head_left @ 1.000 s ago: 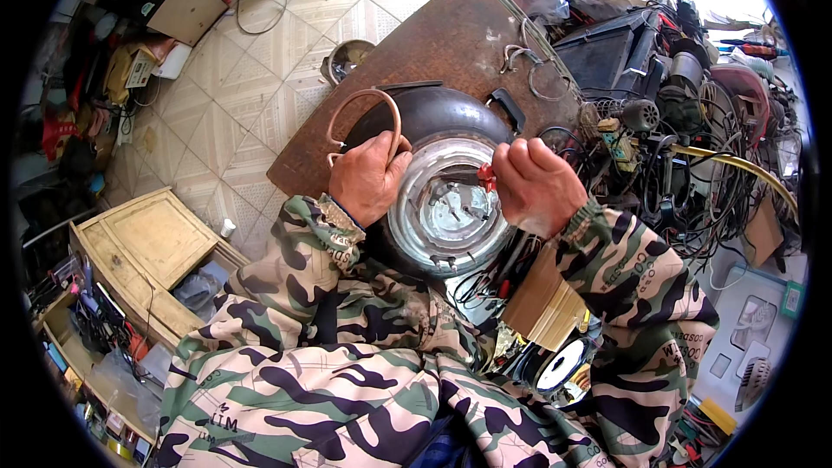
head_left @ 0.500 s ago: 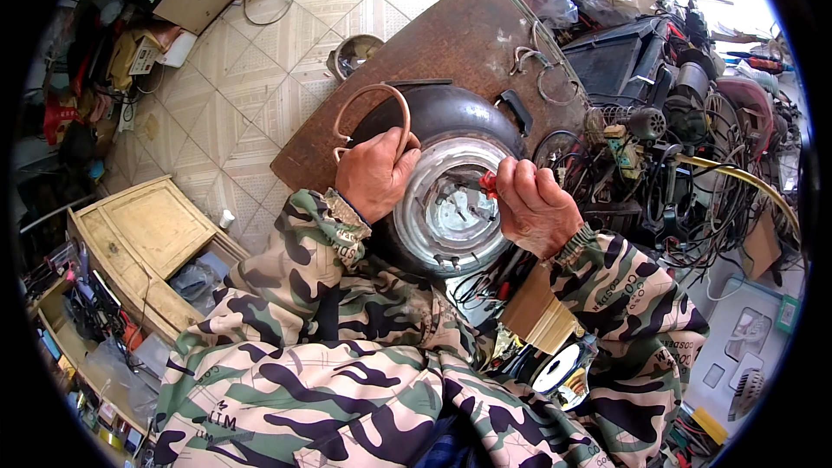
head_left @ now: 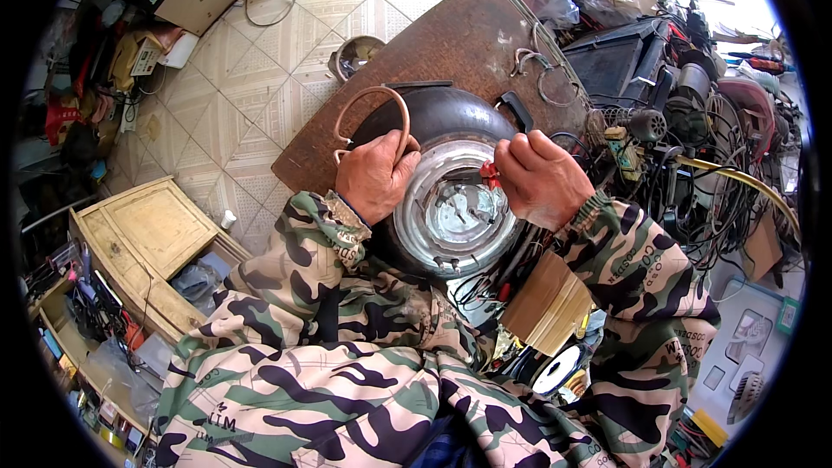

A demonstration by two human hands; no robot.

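In front of me lies a round black body with a pale metal ring and a recessed metal centre; its exact kind I cannot tell. My left hand is closed on a curved copper-brown tube, which arches up above the black body's left side. Over the right edge of the metal ring, my right hand is closed in a pinch. A small red piece sticks out from its fingertips; its kind is not clear. Two short dark studs stand on the ring's near edge.
A brown board tabletop holds a black handle-like piece and a wire loop. Tangled cables and motor parts crowd the right. A wooden cabinet stands at left; a round bowl is beyond the board's left edge.
My right hand has moved up and slightly right, with the red piece still at its fingertips. My left hand and the curved tube stay almost in place.
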